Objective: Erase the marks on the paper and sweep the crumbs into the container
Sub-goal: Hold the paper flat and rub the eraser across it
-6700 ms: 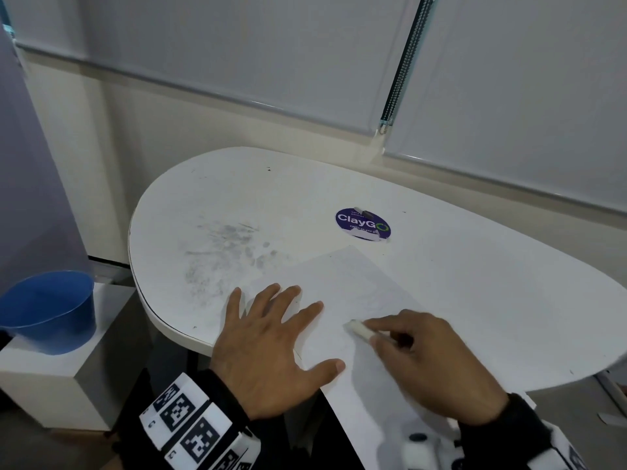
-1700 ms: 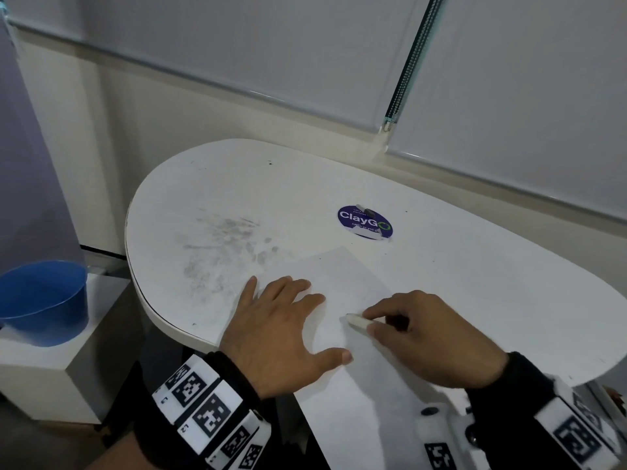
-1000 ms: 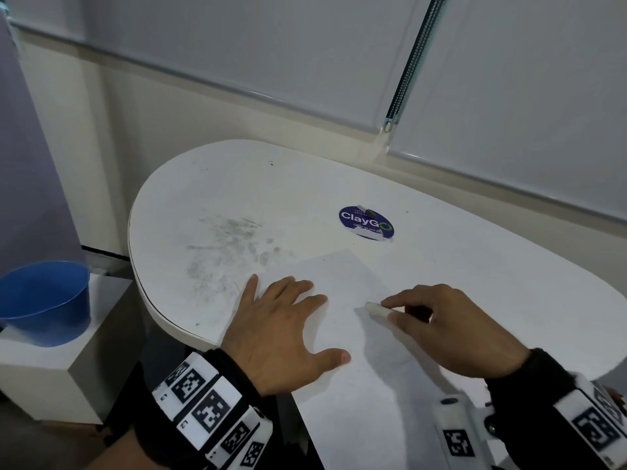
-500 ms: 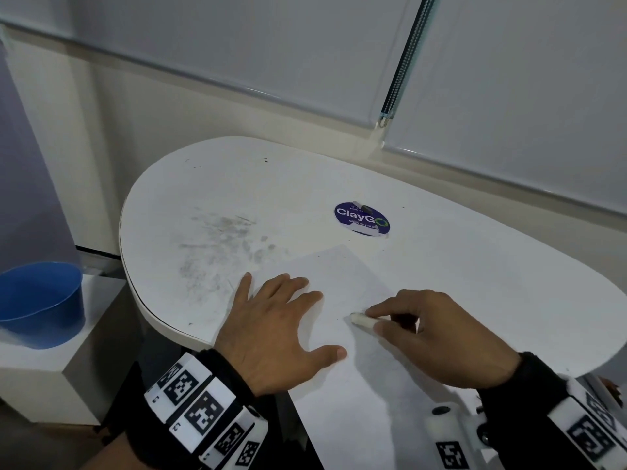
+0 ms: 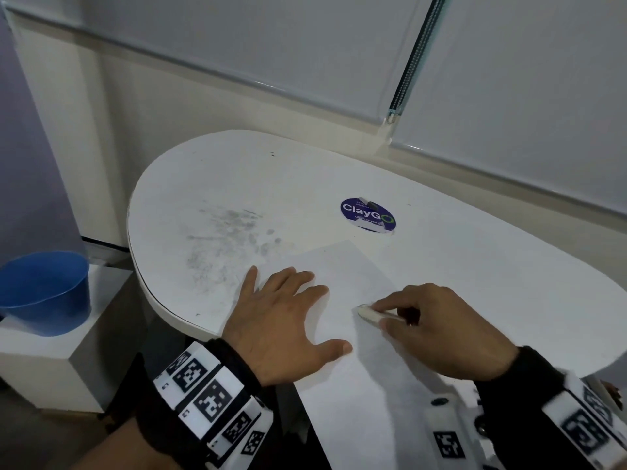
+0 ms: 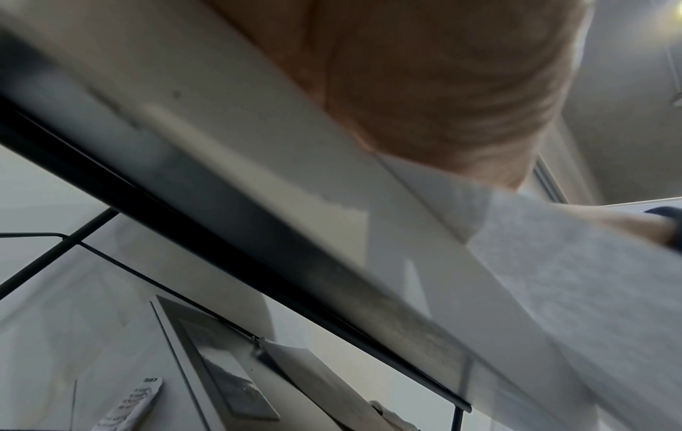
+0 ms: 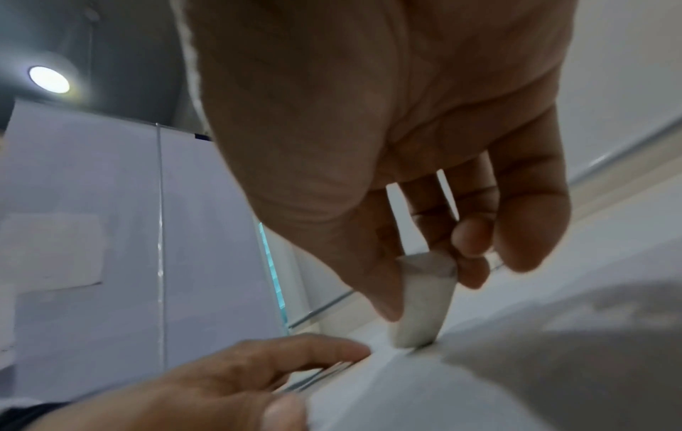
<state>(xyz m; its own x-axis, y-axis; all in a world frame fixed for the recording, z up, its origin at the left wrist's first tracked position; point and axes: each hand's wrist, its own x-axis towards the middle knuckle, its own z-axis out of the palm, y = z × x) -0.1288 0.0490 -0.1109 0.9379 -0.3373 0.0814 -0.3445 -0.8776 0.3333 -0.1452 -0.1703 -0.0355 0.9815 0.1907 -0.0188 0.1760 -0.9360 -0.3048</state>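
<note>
A white sheet of paper [image 5: 353,276] lies at the near edge of the white table [image 5: 305,171] and overhangs it. My left hand [image 5: 281,317] lies flat on the sheet's left part with fingers spread, holding it down. My right hand [image 5: 437,330] pinches a white eraser [image 5: 369,313] between thumb and fingers. In the right wrist view the eraser [image 7: 424,303] stands with its tip touching the paper [image 7: 479,387], beside my left hand [image 7: 221,382]. No marks on the sheet are clear to me. A blue container [image 5: 44,290] stands to the left, below table height.
Grey smudges [image 5: 220,242] cover the tabletop left of the paper. A round purple ClayGo sticker [image 5: 368,214] lies behind the sheet. The blue container rests on a low white box [image 5: 61,361]. Closed blinds [image 5: 271,39] line the wall behind the table.
My right hand rubbed the eraser out to the right and back toward the left over the sheet. My left hand stayed pressed flat on the paper.
</note>
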